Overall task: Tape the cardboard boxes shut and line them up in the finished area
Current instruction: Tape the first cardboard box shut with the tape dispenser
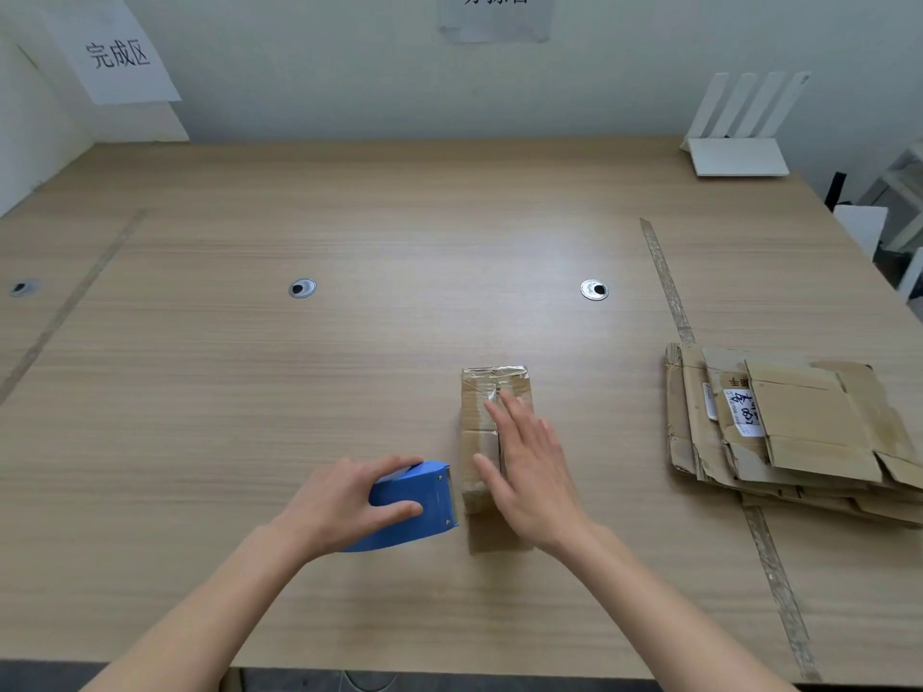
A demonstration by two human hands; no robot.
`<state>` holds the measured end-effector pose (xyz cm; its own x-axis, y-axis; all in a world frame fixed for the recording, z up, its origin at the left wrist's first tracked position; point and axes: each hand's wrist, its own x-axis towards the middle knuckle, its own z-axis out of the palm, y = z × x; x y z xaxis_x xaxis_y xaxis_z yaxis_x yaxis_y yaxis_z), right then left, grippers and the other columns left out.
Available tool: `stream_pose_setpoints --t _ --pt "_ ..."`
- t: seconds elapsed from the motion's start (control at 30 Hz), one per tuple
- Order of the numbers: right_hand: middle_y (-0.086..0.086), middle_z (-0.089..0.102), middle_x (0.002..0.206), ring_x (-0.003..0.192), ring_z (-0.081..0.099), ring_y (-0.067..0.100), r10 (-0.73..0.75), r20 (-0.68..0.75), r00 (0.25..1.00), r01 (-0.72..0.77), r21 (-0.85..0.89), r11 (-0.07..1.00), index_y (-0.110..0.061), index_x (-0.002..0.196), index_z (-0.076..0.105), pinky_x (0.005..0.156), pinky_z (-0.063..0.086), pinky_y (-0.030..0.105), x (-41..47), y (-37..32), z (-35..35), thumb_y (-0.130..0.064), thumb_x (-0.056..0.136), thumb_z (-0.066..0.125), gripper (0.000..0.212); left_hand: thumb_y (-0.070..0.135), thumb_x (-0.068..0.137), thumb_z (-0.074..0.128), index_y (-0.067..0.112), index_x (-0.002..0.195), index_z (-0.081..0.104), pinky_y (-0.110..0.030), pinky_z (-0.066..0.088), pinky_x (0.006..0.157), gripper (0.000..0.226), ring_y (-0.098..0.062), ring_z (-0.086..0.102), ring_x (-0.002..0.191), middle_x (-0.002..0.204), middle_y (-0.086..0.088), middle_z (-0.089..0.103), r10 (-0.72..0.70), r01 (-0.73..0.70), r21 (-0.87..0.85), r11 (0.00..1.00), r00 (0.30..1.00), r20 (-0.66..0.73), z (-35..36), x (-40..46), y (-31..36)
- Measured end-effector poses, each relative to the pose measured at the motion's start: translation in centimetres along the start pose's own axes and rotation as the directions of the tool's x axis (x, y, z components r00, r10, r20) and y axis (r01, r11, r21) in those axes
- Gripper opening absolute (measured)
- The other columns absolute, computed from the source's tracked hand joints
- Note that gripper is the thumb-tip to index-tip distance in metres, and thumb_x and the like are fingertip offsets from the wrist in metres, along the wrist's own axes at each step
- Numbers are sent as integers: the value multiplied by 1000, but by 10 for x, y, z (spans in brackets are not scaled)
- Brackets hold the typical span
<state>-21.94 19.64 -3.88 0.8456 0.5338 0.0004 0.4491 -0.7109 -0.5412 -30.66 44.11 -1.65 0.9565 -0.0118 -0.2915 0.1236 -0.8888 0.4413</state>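
A small brown cardboard box (477, 422) lies on the wooden table (349, 217), its top flaps closed along a middle seam, with old tape at its far end. My right hand (529, 472) rests flat on the box top, fingers straight. My left hand (344, 501) grips a blue tape dispenser (424, 506) just left of the box's near end, its toothed edge facing the box.
A stack of flattened cardboard boxes (799, 427) lies at the right. Tape strips (669, 287) mark lines on the table at left and right. A paper sign (117, 54) hangs on the wall at far left. A white router (734, 152) stands at the back right.
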Motion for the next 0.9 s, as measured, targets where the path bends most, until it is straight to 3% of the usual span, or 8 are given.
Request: stream_pose_setpoints --t 0.07,0.13,0.23,0.4,0.6,0.7,0.9 --pt "-11 -19 168 152 -23 7 56 125 991 -45 -90 995 -28 162 -4 126 -10 35 1 3 11 -72 89 12 87 64 84 59 60 132 42 -22 48 72 52 -2 60 84 105 30 66 -7 7 -1 1000 1000 5 -1 0 -1" --pt "-10 -29 165 148 -32 6 84 159 984 -58 -165 985 -28 161 -11 123 -15 33 0 8 16 -77 83 2 93 64 84 58 59 133 42 -25 50 75 52 -3 61 86 107 30 66 -8 7 7 1000 1000 8 -3 0 -2" --pt "-10 -30 164 147 -34 6 90 174 981 -55 -196 979 -29 160 -13 123 -17 32 -1 9 16 -84 84 5 95 65 85 57 58 135 44 -27 51 78 53 -3 61 88 110 29 66 -8 7 31 1000 1000 20 -7 1 -3" --pt "-10 -31 164 148 -33 7 104 195 975 -58 -225 973 -29 160 -14 123 -16 32 0 6 13 -75 90 10 87 68 80 59 59 136 45 -22 51 77 58 5 59 95 115 36 62 20 -19 -4 1000 996 90 -24 -1 -13" --pt "-9 -31 164 148 -32 8 104 192 976 -62 -214 975 -29 160 -14 123 -16 33 0 6 14 -77 83 -1 92 67 80 61 61 131 48 -23 51 79 53 12 59 95 113 43 60 -3 9 -73 997 996 89 -38 -9 -19" --pt "-9 -30 164 148 -32 7 100 176 979 -64 -199 978 -29 160 -13 123 -16 32 0 6 16 -77 84 1 92 67 83 59 58 135 47 -20 47 75 54 5 58 93 116 34 63 -17 14 32 999 995 97 -34 -4 -11" --pt "-10 -30 164 148 -32 6 89 166 982 -56 -192 980 -29 160 -13 124 -14 33 -1 7 17 -76 86 5 90 65 87 54 48 141 46 -31 49 77 58 -16 62 104 120 14 68 -40 22 202 979 996 86 -11 16 17"
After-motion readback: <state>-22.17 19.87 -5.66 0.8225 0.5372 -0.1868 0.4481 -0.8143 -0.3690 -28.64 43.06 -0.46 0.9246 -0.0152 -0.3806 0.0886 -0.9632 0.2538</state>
